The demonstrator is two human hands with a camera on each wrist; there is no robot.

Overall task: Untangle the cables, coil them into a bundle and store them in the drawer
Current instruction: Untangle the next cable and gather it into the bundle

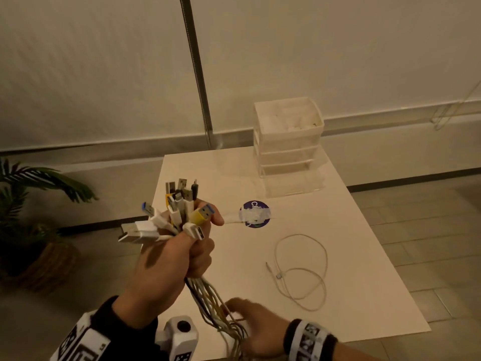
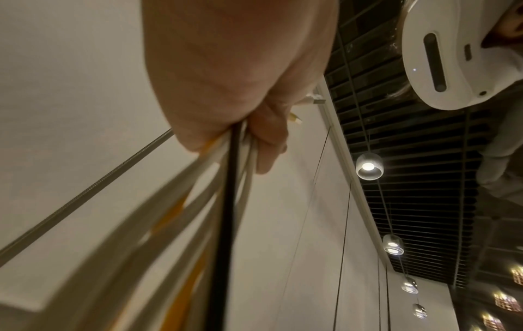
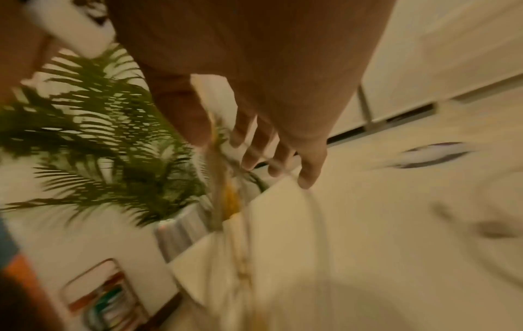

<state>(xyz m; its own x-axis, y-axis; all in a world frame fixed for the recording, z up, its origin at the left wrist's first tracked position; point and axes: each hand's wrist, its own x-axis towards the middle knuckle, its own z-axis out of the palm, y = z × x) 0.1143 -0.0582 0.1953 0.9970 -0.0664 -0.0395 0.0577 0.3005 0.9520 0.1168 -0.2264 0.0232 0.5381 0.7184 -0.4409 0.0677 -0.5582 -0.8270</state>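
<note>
One fat bunch of cables (image 1: pixel 179 217) is sitting upright in the left hand (image 1: pixel 171 259), which is clenching it just under the plugs, so the USB ends are fanning out on top and the cords are trailing down toward the table's near edge. The right hand (image 1: pixel 256 327) is down among those hanging cords with fingers mostly straight and spread, running through the strands rather than gripping any; the right wrist view is blurry but is showing the same loose fingers. If I'm judging it right, this is the combing-out step, and doing it well means keeping the top grip tight while the lower fingers are sliding slowly down, stopping at snags instead of yanking.

Going big to small around it: pale wall panels with a metal pole (image 1: pixel 197 74), tiled floor, then the white table (image 1: pixel 364 256). A potted palm (image 1: pixel 31 204) is standing on the floor to the left. The clear drawer unit (image 1: pixel 289 142) is waiting at the far end, well apart from the hands. A single thin white cable (image 1: pixel 302 269) is lying looped on the table, and a round purple sticker (image 1: pixel 255 214) is sitting beyond it.
</note>
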